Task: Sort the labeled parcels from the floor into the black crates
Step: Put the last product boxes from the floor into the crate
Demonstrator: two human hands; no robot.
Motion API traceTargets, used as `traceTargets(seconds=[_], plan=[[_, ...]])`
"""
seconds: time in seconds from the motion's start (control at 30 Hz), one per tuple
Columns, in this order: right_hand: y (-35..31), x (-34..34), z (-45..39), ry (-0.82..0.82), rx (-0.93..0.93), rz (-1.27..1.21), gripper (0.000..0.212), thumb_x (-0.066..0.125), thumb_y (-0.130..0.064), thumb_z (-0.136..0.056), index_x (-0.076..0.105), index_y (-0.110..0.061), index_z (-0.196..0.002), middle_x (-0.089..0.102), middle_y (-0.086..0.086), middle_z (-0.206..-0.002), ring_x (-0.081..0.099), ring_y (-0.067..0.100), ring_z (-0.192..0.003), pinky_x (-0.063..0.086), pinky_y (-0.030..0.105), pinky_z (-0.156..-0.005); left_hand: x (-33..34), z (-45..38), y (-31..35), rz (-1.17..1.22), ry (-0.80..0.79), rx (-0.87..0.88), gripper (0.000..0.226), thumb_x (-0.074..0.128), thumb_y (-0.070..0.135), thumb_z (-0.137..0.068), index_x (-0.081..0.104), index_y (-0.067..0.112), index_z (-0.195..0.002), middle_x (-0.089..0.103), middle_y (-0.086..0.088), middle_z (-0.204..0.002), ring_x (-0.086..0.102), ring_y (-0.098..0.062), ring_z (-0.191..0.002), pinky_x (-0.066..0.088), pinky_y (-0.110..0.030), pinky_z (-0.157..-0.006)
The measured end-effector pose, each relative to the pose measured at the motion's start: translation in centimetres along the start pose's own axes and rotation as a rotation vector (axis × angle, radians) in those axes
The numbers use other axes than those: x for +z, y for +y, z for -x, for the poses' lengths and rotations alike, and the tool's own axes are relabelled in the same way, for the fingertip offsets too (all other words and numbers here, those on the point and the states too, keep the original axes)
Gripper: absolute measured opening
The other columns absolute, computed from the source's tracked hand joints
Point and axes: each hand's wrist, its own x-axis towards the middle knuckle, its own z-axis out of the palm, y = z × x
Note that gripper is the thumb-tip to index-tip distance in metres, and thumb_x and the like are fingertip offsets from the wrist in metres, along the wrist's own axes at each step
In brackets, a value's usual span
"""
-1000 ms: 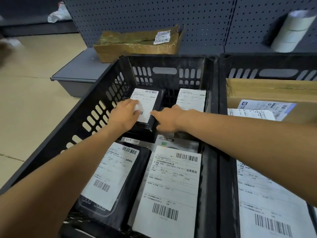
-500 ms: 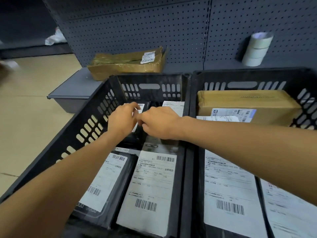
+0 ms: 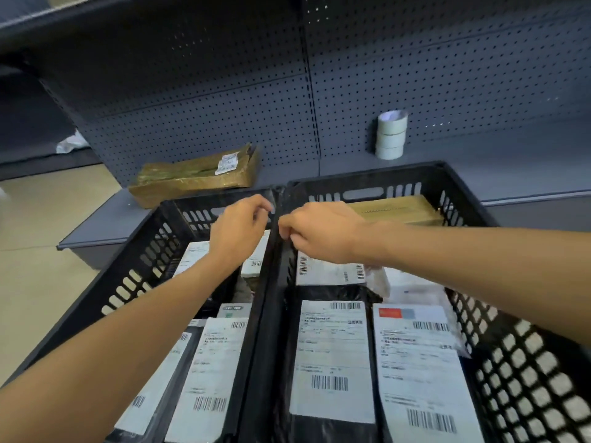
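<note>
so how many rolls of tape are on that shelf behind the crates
3 rolls, stacked in one upright column on the grey shelf against the pegboard, behind the right crate: top roll, middle roll, bottom roll. None others visible.

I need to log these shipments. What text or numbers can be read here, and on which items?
None can be read.
Left crate parcel labels: barcodes and print, blurred.
Right crate parcel labels: blurred; one carries a red patch, unreadable.
Brown package sticker: too small.
</note>
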Motion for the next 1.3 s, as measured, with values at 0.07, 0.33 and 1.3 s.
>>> traceTargets(seconds=[0.07,0.33,1.3], plan=[[1.3,-0.9,1.8,0.005,0.032,-0.001,0.024,0.040,-0.022,-0.093,0.058,-0.029,-0.107,0.064,-0.003,-0.108,0.058,0.023,-0.098,0.041,0.035,-0.069,0.4,0.0,2.3,0.010,-0.012,0.035,0.021,0.046,0.025,-0.099,0.065,0.033,-0.105,0.069,0.007,-0.093,0.063,-0.018,-0.086,0.052,-0.038,-0.067],[7.0,-4.0,11.5,-0.009,0.151,0.012,0.025,0.041,-0.024,-0.094,0.055,-0.035,-0.111,0.066,-0.002,-0.099,0.061,0.023,-0.089,0.048,0.034,-0.068,5.3,3.0,13.1,0.093,-0.139,0.123,0.020,0.050,0.022,-0.097,0.067,0.032,-0.103,0.069,0.009,-0.096,0.063,-0.016,-0.088,0.050,-0.034,-0.072],[11.4,-0.6,24.1,0.120,0.215,-0.216,0.028,0.048,-0.010,-0.080,0.068,-0.024,-0.093,0.061,-0.011,-0.083,0.051,0.019,-0.097,0.041,0.036,-0.083,10.2,12.0,25.3,0.491,-0.342,0.221,0.017,0.056,0.006,-0.092,0.050,0.016,-0.104,0.048,0.005,-0.109,0.048,-0.001,-0.101,0.044,-0.027,-0.088]])
